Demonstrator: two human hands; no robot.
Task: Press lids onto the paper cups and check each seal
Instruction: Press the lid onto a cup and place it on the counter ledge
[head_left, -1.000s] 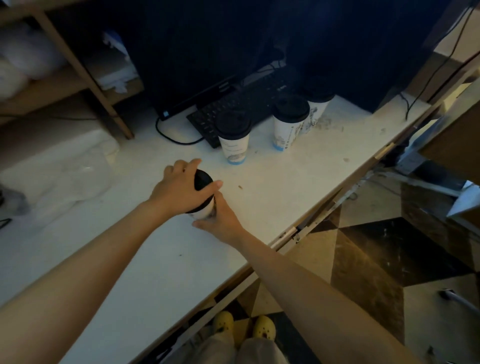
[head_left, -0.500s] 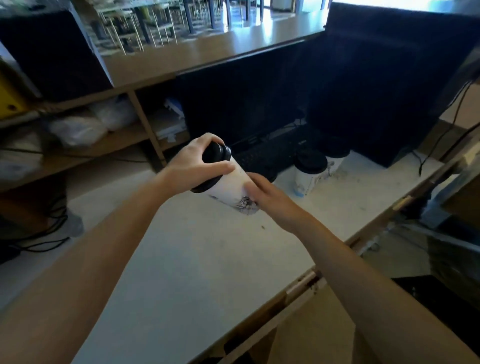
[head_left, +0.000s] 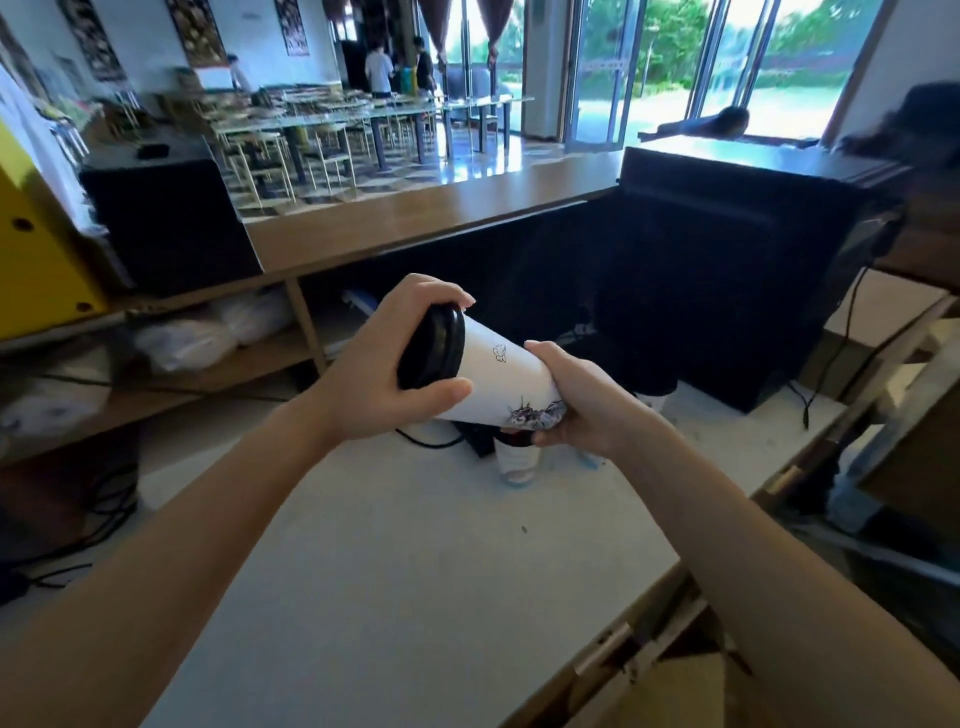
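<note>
A white paper cup (head_left: 501, 382) with a black lid (head_left: 432, 345) is held in the air above the white counter, tipped on its side with the lid pointing left. My left hand (head_left: 387, 374) wraps around the lid end, fingers over the rim and thumb under it. My right hand (head_left: 576, 400) grips the cup's printed bottom. Another lidded cup (head_left: 517, 460) stands on the counter right below the held one, mostly hidden by it and my right hand.
The white counter (head_left: 415, 571) runs toward me, its front edge at the right. A black monitor (head_left: 727, 270) stands behind the cups. Wooden shelves (head_left: 218, 358) with plastic bags are at the left. Cables (head_left: 426, 441) lie on the counter.
The cup came off the counter and was raised and tipped sideways in both hands. My view swung up from the counter to the room beyond.
</note>
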